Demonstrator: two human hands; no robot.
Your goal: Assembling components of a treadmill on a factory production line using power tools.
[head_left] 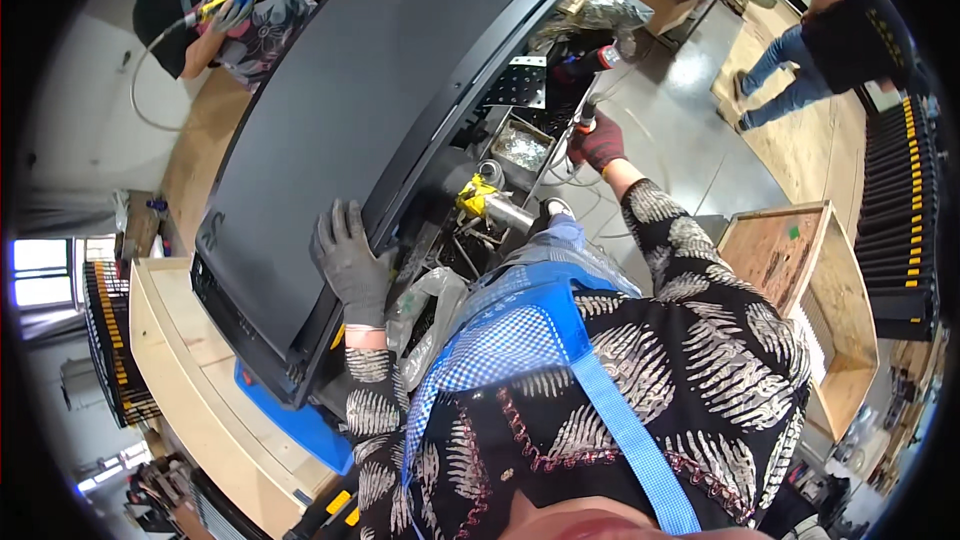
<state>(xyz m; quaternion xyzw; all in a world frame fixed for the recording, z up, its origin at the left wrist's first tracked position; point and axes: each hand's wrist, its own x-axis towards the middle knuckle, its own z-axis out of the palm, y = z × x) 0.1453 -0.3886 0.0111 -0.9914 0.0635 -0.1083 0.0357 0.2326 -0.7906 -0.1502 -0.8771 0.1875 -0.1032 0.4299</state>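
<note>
Across the left and middle of the scene lies a large dark grey panel (340, 130), its long right edge slanting from near left to far right. On the near part of that edge rests the left hand (352, 268), grey-gloved, palm down, fingers extended and clasping nothing. Well to the right of the panel, the right hand (600, 143), in a dark red glove, has its fingers wrapped round a dark hand tool (588, 116).

Between the panel and the right hand stands a box (497, 147) of small silvery pieces; nearer is a bright yellow wrapping (474, 198). Farther off are a black perforated plate (530, 93) and a red-and-black tool (606, 57). Just right of the left wrist hangs a translucent plastic bag (412, 312).

Beyond the panel's far left side, a co-worker (180, 0) holds a yellow-and-black tool (214, 6). At far right stands another person (855, 35); nearer on the right is a wooden crate (765, 252).
</note>
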